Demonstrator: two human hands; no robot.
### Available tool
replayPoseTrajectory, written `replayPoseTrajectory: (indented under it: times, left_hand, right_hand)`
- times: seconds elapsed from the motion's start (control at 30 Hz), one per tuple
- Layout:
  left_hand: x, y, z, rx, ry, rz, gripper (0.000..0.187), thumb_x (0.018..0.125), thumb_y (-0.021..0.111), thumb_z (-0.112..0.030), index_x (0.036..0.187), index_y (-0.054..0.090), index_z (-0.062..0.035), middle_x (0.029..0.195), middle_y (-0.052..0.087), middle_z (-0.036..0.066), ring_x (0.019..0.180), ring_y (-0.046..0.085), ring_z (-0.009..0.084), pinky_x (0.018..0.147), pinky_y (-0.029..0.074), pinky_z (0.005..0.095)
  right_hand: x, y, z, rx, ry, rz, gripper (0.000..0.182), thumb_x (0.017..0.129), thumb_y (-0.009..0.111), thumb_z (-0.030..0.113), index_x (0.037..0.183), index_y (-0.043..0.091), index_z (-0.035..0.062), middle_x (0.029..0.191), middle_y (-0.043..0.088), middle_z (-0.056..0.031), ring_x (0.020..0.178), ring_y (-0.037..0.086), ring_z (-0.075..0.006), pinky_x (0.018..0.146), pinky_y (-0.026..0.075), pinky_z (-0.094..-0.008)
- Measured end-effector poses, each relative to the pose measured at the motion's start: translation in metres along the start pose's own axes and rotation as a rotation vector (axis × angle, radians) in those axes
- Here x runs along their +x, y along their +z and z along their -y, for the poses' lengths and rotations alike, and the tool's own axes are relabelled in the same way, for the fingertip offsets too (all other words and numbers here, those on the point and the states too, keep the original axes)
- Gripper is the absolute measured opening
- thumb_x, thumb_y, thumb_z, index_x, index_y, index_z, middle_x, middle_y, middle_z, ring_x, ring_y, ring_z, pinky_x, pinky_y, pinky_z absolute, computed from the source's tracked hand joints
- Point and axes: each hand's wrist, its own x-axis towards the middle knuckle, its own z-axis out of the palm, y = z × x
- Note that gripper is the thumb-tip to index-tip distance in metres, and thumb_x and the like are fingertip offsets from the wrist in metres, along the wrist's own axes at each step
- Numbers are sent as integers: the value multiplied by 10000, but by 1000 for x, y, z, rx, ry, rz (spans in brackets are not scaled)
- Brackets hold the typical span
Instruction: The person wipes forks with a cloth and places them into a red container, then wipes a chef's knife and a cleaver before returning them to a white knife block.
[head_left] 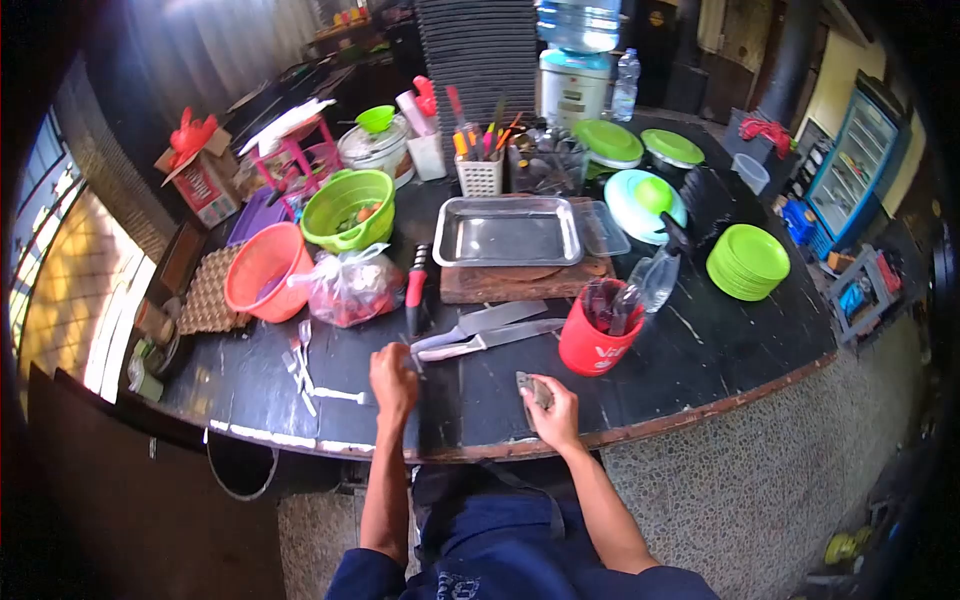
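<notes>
My left hand (393, 378) is closed over the dark table near its front edge, beside the handles of two knives; whether it holds anything is hidden. My right hand (556, 412) grips a small grey-brown block (537, 391). The upper knife (503, 317) and the lower knife (492, 341) lie with blades pointing right. A red and black handled tool (415, 287) lies behind my left hand. Several forks (303, 368) with white handles lie to the left. A red container (590, 340) with utensils stands behind and right of my right hand.
Behind the knives, a metal tray (508, 232) rests on a wooden board (480, 288). On the left are an orange basket (262, 272), a green basket (347, 211) and a plastic bag (352, 287). Green plates (747, 262) are stacked at right. The table's front edge (690, 416) curves.
</notes>
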Motion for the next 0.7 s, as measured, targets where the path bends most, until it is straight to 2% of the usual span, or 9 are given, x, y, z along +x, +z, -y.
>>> replayPoseTrajectory:
  times: [0.1, 0.17, 0.27, 0.3, 0.37, 0.5, 0.6, 0.67, 0.7]
  left_hand:
    - [-8, -49, 54, 166, 39, 37, 283, 744, 571, 86, 964, 682, -52, 961, 698, 120, 942, 589, 369, 844, 484, 466]
    - [-12, -77, 77, 156, 97, 183, 286, 743, 613, 67, 975, 720, -62, 1071, 720, 91, 1040, 604, 348, 930, 499, 438]
    - [-15, -100, 80, 94, 80, 259, 250, 736, 671, 45, 956, 732, -54, 1103, 723, 90, 1106, 602, 342, 989, 494, 423]
    - [-17, -104, 79, 40, 49, 287, 233, 728, 701, 34, 941, 734, -52, 1107, 720, 94, 1124, 597, 341, 999, 491, 426]
    - [-19, -108, 76, -18, 25, 317, 219, 719, 732, 22, 926, 736, -50, 1111, 716, 98, 1141, 592, 340, 1008, 488, 430]
    - [-25, -104, 72, 213, 93, 346, 233, 703, 782, 7, 920, 715, -48, 1183, 692, 111, 1224, 557, 331, 1028, 467, 424]
    - [-21, -96, 59, 267, 74, 313, 218, 722, 784, -3, 923, 704, -31, 1074, 717, 113, 1103, 621, 355, 973, 505, 443]
    - [-19, -84, 47, 110, 2, 217, 202, 784, 771, 18, 975, 706, 8, 928, 728, 121, 886, 695, 308, 813, 561, 402]
    - [-19, -77, 37, 109, 4, 217, 202, 784, 771, 18, 975, 706, 8, 928, 728, 121, 886, 695, 308, 813, 561, 402]
  right_hand:
    - [1, -1, 3, -4, 28, 28, 255, 883, 780, 127, 1090, 710, -5, 969, 743, -193, 902, 746, -322, 783, 560, -386]
    - [2, -1, 3, -6, 49, 56, 256, 890, 774, 132, 1092, 708, -10, 969, 742, -191, 907, 745, -318, 790, 558, -384]
    - [2, -1, 6, -24, 67, 58, 282, 902, 775, 138, 1115, 706, -34, 966, 754, -179, 910, 737, -222, 813, 556, -360]
    - [1, -1, 5, -25, 69, 60, 282, 902, 775, 138, 1115, 706, -34, 966, 754, -179, 910, 737, -222, 813, 556, -360]
    - [1, 0, 3, -4, 81, 62, 263, 898, 767, 133, 1102, 701, -19, 977, 740, -188, 907, 744, -308, 802, 554, -375]
    - [1, -1, 3, -11, 67, 50, 265, 898, 768, 133, 1103, 699, -20, 972, 737, -192, 902, 742, -303, 800, 552, -373]
    - [2, -1, 1, -17, 50, 60, 263, 900, 769, 135, 1100, 699, -21, 960, 736, -192, 893, 743, -294, 791, 553, -374]
    - [1, -1, 1, -16, 58, 65, 263, 903, 771, 141, 1097, 698, -21, 954, 736, -192, 881, 743, -291, 780, 553, -375]
    - [1, -1, 1, -16, 57, 63, 263, 903, 771, 141, 1097, 698, -21, 954, 736, -192, 881, 743, -291, 780, 553, -375]
